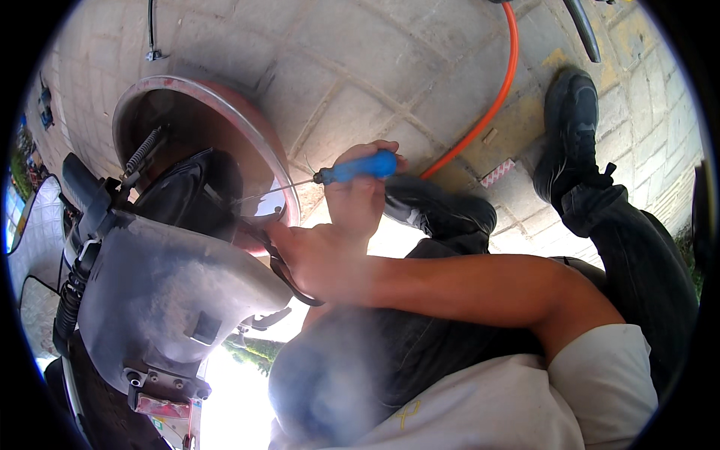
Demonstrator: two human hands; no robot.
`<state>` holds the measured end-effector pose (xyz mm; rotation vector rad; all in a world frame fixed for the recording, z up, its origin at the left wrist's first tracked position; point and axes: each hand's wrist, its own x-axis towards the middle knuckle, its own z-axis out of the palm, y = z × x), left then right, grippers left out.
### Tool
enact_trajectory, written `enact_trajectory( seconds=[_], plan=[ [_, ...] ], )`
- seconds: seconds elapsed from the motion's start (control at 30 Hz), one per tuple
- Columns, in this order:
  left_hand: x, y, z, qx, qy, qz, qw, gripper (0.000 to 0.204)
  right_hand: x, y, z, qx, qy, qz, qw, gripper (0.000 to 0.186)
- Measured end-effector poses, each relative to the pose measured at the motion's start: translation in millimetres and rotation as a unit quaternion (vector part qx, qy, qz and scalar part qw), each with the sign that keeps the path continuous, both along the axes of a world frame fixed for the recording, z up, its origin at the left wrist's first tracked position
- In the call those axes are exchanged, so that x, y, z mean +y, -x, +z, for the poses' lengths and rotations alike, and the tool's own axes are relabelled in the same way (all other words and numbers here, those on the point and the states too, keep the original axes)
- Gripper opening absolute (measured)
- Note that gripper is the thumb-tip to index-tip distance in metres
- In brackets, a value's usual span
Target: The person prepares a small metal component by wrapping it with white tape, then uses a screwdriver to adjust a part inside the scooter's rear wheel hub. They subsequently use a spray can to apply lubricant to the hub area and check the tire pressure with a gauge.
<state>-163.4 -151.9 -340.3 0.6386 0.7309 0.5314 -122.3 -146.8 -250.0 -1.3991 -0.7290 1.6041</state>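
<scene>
My left hand (358,196) is wrapped round the blue handle of a screwdriver (356,166). Its thin metal shaft points left over the rim of a reddish round basin (282,142), towards a black rounded part (187,191) inside. Below it, my right hand (319,262) is closed round a dark curved strip (285,279) beside the edge of a grey scooter fender (176,281). The right forearm hides most of the left arm. The fingers' undersides and the screwdriver's exact tip are hard to make out.
A coil spring (142,150) stands by the basin's inner wall. Mirrors (39,217) and cables line the left side. An orange hose (499,105) curves over the paving, near my shoes (574,127). A red and white scrap (498,172) lies between them.
</scene>
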Motion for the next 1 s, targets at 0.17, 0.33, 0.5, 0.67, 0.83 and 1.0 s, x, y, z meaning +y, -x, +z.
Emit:
enact_trajectory(
  seconds=[0.17,0.33,0.5,0.67,0.83,1.0],
  plan=[
    [11,-12,2,0.010,0.033,-0.127,0.991,0.043,6,-8,-8,-0.016,-0.011,-0.129,0.991,0.020],
    [22,-52,22,0.092,0.103,-0.151,0.979,0.026,12,-84,-5,-0.110,0.038,-0.099,0.988,0.015],
    [12,-35,6,0.135,0.186,-0.128,0.965,0.037,31,-189,-5,-0.219,0.109,0.127,0.961,0.018],
    [18,-36,22,0.131,0.240,-0.078,0.959,0.032,13,-212,-49,-0.560,-0.044,0.223,0.797,0.027],
    [22,-33,44,-0.006,0.279,-0.044,0.959,0.034,6,-223,-60,-0.597,-0.013,0.173,0.784,0.043],
    [15,-27,46,-0.042,0.307,-0.012,0.951,0.034,0,-230,-53,-0.621,-0.120,0.140,0.762,0.028]
  ],
)
